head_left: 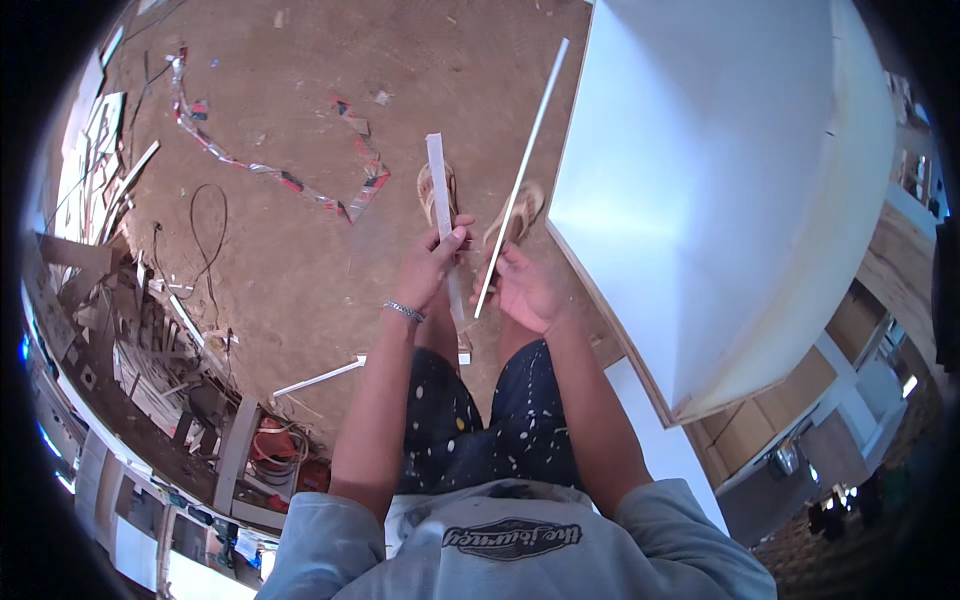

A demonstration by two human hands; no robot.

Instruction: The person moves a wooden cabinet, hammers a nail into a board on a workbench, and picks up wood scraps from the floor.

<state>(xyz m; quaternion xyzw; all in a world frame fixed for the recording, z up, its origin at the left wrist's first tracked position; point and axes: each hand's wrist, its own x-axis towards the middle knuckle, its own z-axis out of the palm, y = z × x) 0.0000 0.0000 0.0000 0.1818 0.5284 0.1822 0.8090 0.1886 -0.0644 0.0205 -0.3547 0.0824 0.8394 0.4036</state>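
My left hand [436, 260] is closed around a flat white strip [437, 180], its thumb lying over the face. The strip stands out past the fingers at both ends, its upper part over my left sandal [430, 195]. In my right hand [526, 292] is a thin, long, pale stick [528, 150], gripped near its lower end and tilted up to the right. The two pieces are apart, side by side in front of my knees. My right sandal [520, 215] shows behind the stick. What the strip and stick are made of I cannot tell.
A large glossy white panel [690, 200] with a wooden edge rises close on my right. Crumpled red and black tape [290, 182] lies on the brown dirt floor [300, 60]. Wood scraps [160, 340], a cable [208, 230] and an orange coil [278, 440] are at the left.
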